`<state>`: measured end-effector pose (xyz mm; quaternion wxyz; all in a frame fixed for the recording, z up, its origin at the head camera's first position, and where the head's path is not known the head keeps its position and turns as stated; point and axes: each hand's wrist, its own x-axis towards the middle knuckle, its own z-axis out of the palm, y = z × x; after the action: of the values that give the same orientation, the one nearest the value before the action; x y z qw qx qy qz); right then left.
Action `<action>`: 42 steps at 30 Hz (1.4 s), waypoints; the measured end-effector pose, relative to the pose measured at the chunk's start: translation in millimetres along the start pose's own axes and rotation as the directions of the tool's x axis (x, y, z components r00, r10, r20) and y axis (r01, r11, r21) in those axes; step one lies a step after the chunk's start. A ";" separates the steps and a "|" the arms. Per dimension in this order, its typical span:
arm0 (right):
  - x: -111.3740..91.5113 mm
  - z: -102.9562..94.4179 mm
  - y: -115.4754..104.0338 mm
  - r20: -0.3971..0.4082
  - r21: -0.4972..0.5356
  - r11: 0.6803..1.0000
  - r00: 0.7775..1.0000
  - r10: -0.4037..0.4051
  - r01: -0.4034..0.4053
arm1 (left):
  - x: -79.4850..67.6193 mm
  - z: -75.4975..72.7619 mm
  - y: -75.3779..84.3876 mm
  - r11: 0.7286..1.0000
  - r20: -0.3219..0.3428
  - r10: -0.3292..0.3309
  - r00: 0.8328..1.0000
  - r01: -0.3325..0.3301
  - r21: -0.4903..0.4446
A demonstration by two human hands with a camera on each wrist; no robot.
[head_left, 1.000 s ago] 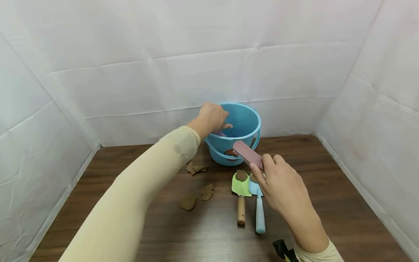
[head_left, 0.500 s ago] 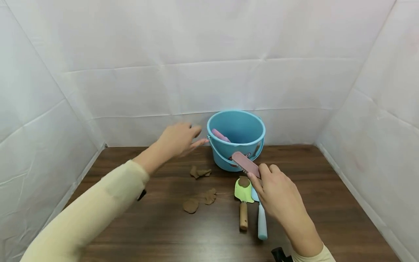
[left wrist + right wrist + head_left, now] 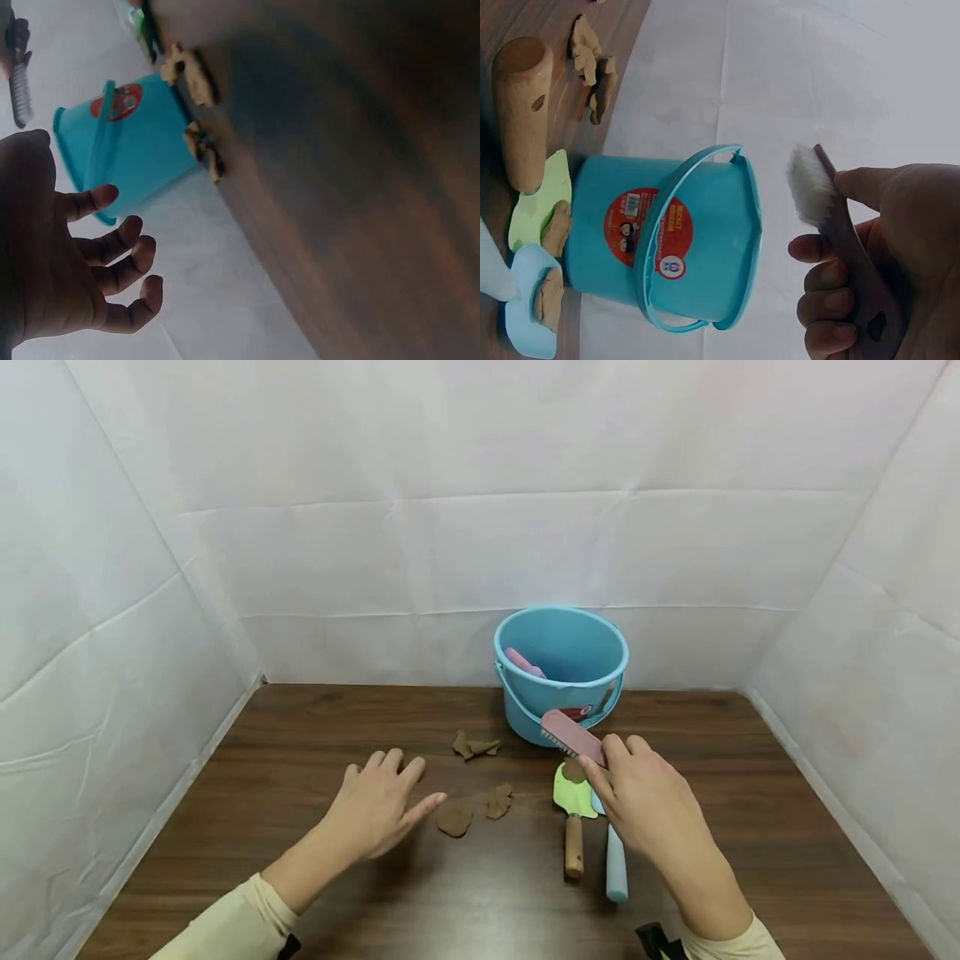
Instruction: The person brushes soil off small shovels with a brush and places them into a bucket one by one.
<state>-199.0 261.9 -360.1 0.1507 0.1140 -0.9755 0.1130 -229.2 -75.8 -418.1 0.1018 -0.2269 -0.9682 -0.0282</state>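
Backdrop: creased white sheeting walls in your work area on the back and both sides.
Table: dark brown wood-grain surface, smooth, with a dull shine near you.
Bucket: round light-blue plastic bucket upright at the back, wider at the rim, handle hanging down its front, red printed sticker on the wall.
Right hand: yours grasps the brush, fingers curled round the handle, thumb along its back.
Left hand: yours is free, fingers loosely spread, above the wood.
Trowels: green trowel with a turned wooden handle and, just right of it, a pale blue trowel. Both handles point at you, blades toward the bucket; each blade carries a brown piece.
Brush: dusty-pink brush with soft white bristles, in your right hand. Long axis slants away and leftward from those fingers; tip toward the bucket but apart from it, bristle side down-left, over the green blade end.
Pink item: smooth pink-purple rod-like piece leans inside the bucket's left; lower end hidden.
Brown pieces: rounded flat one just right of your left thumb, ragged one beyond, crumpled one farther back. Left hand is nearer. Thin, matte; can't tell the material.
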 end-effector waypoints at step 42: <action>1.2 -9.4 78.5 0.090 -0.035 0.997 0.994 0.070 -0.067 | 82.5 66.8 167.3 0.943 0.259 0.326 0.909 -0.331 -0.027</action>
<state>-217.7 338.5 -365.6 0.1039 0.0832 -0.9863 0.0971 -239.4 116.6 -464.7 -0.0207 -0.3873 -0.9213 0.0279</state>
